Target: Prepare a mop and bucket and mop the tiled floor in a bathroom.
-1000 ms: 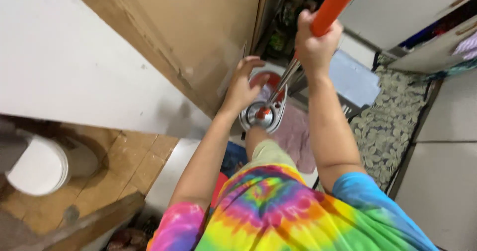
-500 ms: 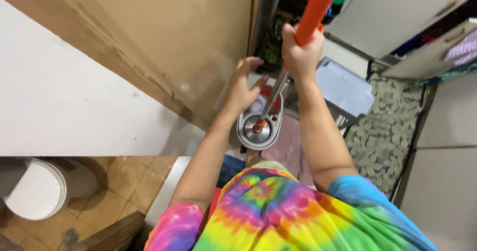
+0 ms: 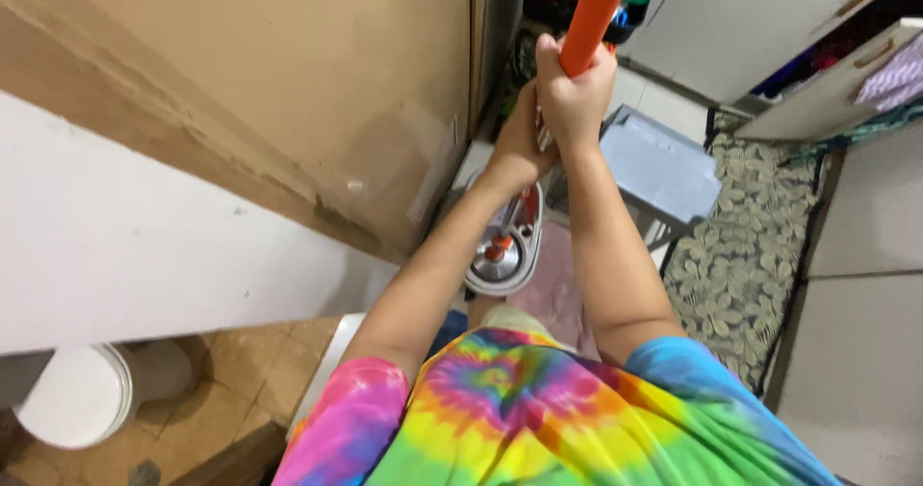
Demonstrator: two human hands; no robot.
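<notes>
**A:** What do the fingers show on your feed?

**B:** I see the right hand (image 3: 575, 97) wrapped tight round the orange mop handle (image 3: 592, 15), fingers curled shut on it. The left hand (image 3: 521, 142) sits just beneath and beside it, touching it. Its fingers look bent toward the thin metal shaft (image 3: 519, 202), but the right hand hides them, so I cannot tell whether they grip it.

**A:** And where does the mop run from there?

**B:** The orange handle rises past the top edge of my view. The shaft drops from the hands into a steel spinner basket (image 3: 500, 260) in the mop bucket on the floor, well below the fingers, with an orange hub at its foot.

**A:** Any packages or labels?

**B:** A big brown cardboard panel (image 3: 317, 92) stands to the left of the hands, with a clear rectangular tape patch near its lower corner. A flat grey-blue box (image 3: 661, 164) lies just right of the forearm. Beyond it lies a leaf-patterned rug (image 3: 745, 236); a pink mat (image 3: 558, 284) lies beside the bucket; a white toilet (image 3: 67, 399) sits at lower left.
</notes>
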